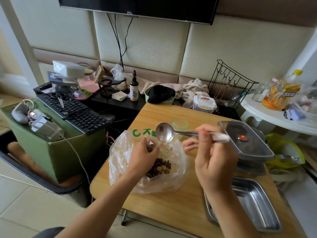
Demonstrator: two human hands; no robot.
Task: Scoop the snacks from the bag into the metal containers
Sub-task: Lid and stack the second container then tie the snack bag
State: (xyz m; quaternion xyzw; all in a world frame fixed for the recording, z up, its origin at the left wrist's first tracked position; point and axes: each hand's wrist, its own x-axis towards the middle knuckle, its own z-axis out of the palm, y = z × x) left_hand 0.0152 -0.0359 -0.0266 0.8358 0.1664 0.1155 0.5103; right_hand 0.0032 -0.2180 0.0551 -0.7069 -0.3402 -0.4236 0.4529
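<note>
We see the left hand (pixel 144 152) at the far opening of the clear plastic bag (pixel 123 162), fingers curled and gripping the bag's rim. The bag sits on the left part of the wooden bench (pixel 163 203). It bears green print on its far side. The snacks (pixel 160 167) lie low inside the bag, just right of the left wrist: dark striped seeds mixed with a few pale round nuts.

The right hand (pixel 214 162) is raised over the bench to the right of the bag, and its fingers pinch the handle of a metal spoon (pixel 164 132). The spoon's bowl is empty and points left, over the bag's far edge. The handle end is wrapped in something white.

One metal container (pixel 257 203) sits at the near right of the bench, empty, partly hidden by the right forearm. Farther back on the right is a clear-lidded plastic box (pixel 245 140) with dark contents we can't make out. A pale green cup (pixel 179 123) stands just beyond the spoon. A black keyboard (pixel 73 109) lies off the bench, far left.
</note>
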